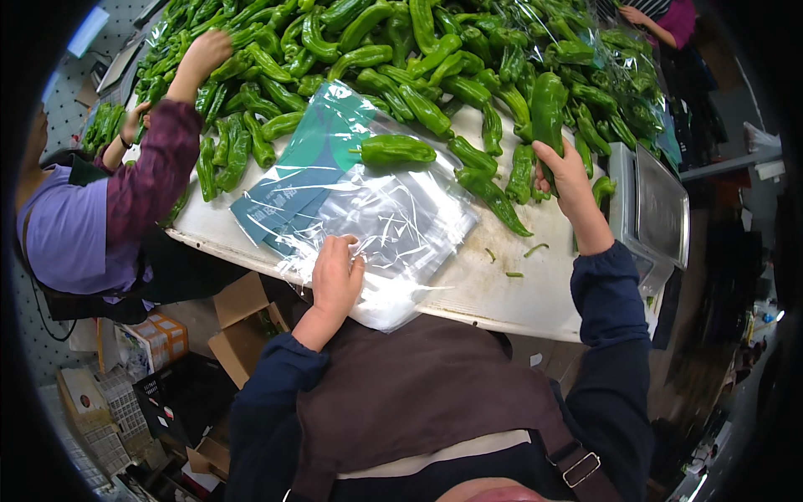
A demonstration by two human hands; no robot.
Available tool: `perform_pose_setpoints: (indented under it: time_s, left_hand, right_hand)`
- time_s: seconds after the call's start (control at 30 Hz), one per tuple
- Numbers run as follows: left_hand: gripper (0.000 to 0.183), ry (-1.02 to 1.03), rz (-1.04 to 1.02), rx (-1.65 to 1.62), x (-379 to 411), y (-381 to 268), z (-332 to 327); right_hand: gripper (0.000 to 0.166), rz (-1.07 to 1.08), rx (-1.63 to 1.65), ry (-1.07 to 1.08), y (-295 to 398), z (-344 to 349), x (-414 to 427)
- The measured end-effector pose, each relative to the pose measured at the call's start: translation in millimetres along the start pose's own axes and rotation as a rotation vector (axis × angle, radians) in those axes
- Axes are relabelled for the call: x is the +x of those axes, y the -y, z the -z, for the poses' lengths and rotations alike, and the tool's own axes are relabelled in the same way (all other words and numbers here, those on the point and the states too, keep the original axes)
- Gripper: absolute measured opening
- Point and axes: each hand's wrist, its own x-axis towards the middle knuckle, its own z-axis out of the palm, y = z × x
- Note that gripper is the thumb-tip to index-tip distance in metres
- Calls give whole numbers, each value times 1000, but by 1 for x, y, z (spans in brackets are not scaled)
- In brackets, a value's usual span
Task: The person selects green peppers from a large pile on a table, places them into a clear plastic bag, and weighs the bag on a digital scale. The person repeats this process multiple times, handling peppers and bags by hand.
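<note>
My right hand [568,172] grips a large green pepper [548,113] upright over the right part of the white table [477,298]. Clear plastic bags [389,213] with green and teal printing lie in a stack before me, their near end hanging past the table edge. At that near end, my left hand [337,276] has thumb and fingers drawn together on the film of the top bag. One green pepper [398,150] lies across the bags, whether inside or on top I cannot tell. Other peppers [495,197] lie just right of them.
A big heap of green peppers [376,37] covers the far table. A scale with a metal pan [662,204] stands at the right edge. Stem bits [514,274] lie nearby. On the left a co-worker's arm [157,169] reaches into the heap; another person's hand [635,16] is far right.
</note>
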Motion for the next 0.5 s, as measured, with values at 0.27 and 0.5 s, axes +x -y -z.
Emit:
perform_pose_setpoints:
  time_s: [0.27,0.5]
  left_hand:
    - [34,-7,-41,64,0,3,-5]
    - [21,-182,-200,165,8,-12,13]
  right_hand:
    - [61,518,-868,-58,-95,-37,-59]
    - [84,355,-969,-260,-105,-89,-84]
